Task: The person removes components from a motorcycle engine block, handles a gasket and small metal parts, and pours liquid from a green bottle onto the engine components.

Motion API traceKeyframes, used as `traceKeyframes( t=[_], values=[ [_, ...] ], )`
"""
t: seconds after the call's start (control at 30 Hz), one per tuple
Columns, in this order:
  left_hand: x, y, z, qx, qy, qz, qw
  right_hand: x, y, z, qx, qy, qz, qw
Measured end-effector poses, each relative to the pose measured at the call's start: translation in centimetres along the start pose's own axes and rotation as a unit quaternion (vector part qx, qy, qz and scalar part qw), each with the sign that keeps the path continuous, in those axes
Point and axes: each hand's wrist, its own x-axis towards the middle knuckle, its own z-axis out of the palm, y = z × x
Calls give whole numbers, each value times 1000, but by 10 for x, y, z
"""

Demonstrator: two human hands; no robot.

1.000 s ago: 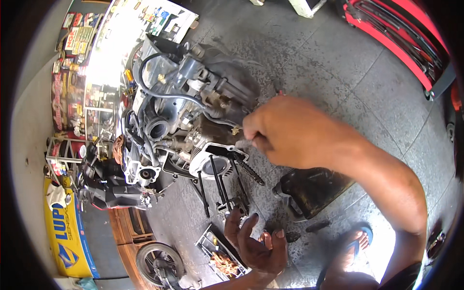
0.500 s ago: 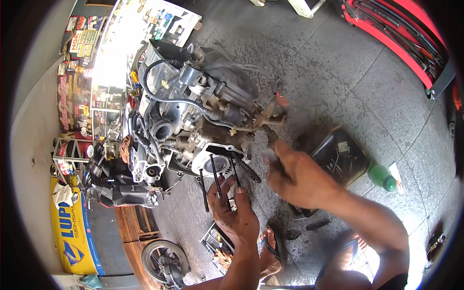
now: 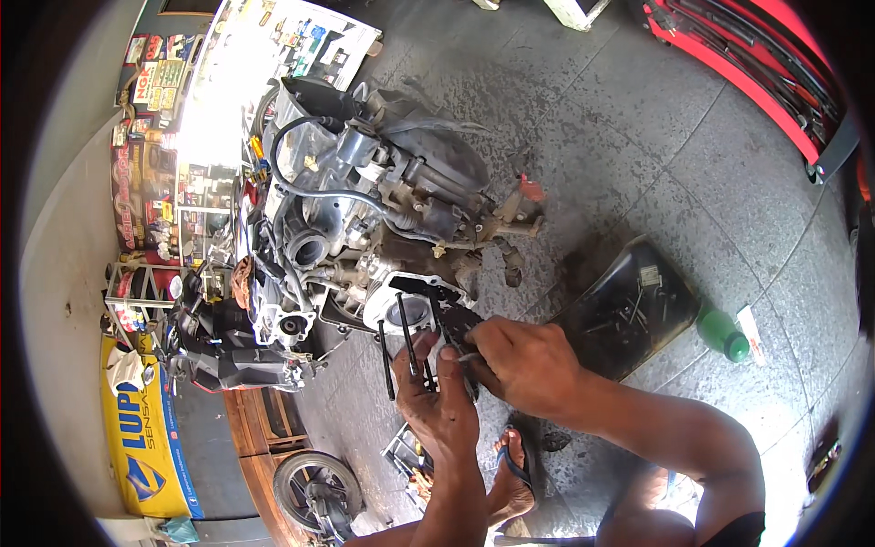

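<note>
A partly stripped engine [image 3: 401,251] stands in front of me, its open face showing a round metal piston top [image 3: 409,313]. Several long dark studs [image 3: 406,333] jut from that face toward me, and a dark chain [image 3: 458,317] hangs at its right side. My left hand [image 3: 439,406] is closed among the studs, thumb and fingers bent together; what it grips is hidden. Close beside its thumb, my right hand [image 3: 529,369] pinches a small greyish thing too blurred to name, near the chain's lower end.
A black tray [image 3: 629,314] with loose bolts lies on the tiled floor at the right, beside a green bottle [image 3: 723,335]. A red tool trolley [image 3: 743,82] stands far right. At the lower left are a motorcycle wheel [image 3: 314,492] and a wooden bench [image 3: 258,456].
My right hand has come left and down from beside the engine to meet my left hand at the studs. The left hand stays nearly in place.
</note>
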Motion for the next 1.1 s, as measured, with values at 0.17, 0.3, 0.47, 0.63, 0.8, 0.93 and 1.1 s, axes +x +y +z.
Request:
traceKeyframes(
  t=[0.17,0.3,0.47,0.63,0.8,0.93,1.1],
  values=[
    [12,2,1,86,10,13,996,-2,-1,0,68,4,17,998],
    [12,26,10,140,24,41,989,-3,6,2,156,-23,68,985],
    [13,9,9,119,55,89,987,28,-10,-34,112,-129,118,978],
    [12,16,16,94,57,51,993,85,-7,-53,-111,-120,-34,986],
    [11,13,14,105,48,48,992,127,-13,-43,-131,-96,-195,967],
    [12,16,17,63,50,33,996,142,-14,-34,-150,-92,-267,948],
    [11,19,16,58,43,22,997,135,-1,-26,-179,-86,-290,936]
  ],
)
